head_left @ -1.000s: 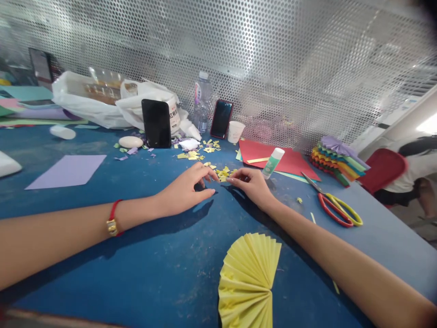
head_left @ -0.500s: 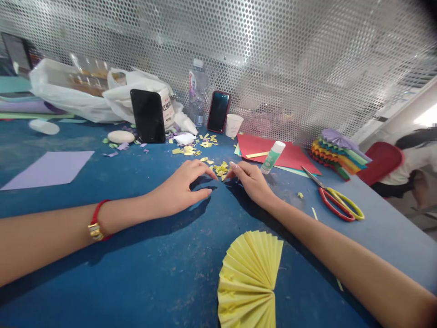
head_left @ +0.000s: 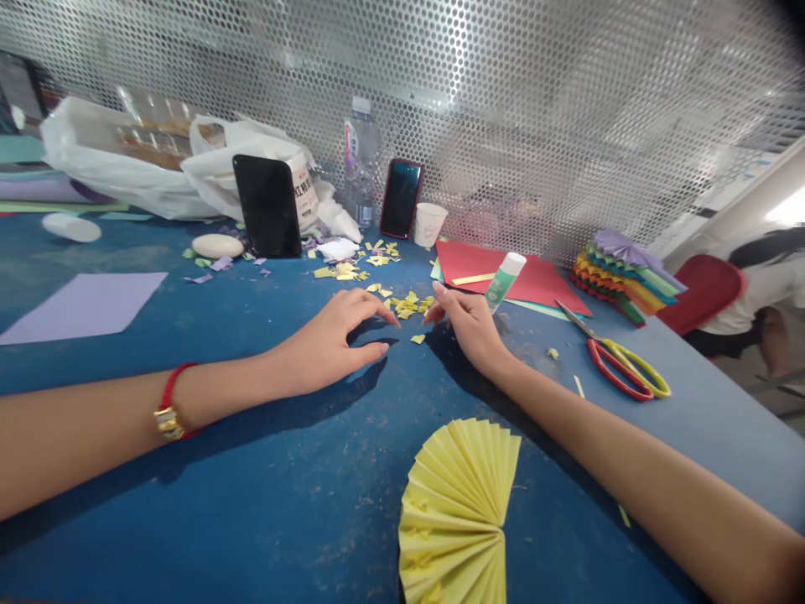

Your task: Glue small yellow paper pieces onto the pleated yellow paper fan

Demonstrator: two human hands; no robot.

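Small yellow paper scraps [head_left: 408,304] lie in a loose heap on the blue table, between and just beyond my two hands. My left hand [head_left: 340,340] rests on the tabletop with thumb and fingers apart and nothing in it. On the other side of the heap, my right hand [head_left: 469,327] has its thumb raised off the fingers, and I see nothing held. A single yellow scrap lies between the hands. Nearer to me is a pleated yellow paper fan [head_left: 459,512], spread in a half round and cut off by the lower frame edge.
A glue stick [head_left: 505,281] stands beyond my right hand, by red paper [head_left: 547,285]. Scissors [head_left: 620,361] and pleated coloured paper [head_left: 629,273] lie right. Phones [head_left: 267,205], a bottle [head_left: 361,168], a paper cup [head_left: 430,225] and plastic bags [head_left: 157,159] line the back. Purple paper [head_left: 88,306] lies left.
My right hand has shifted slightly right, away from my left hand, and its thumb has lifted from the fingers. A lone yellow scrap now shows between the hands. The view has tilted slightly.
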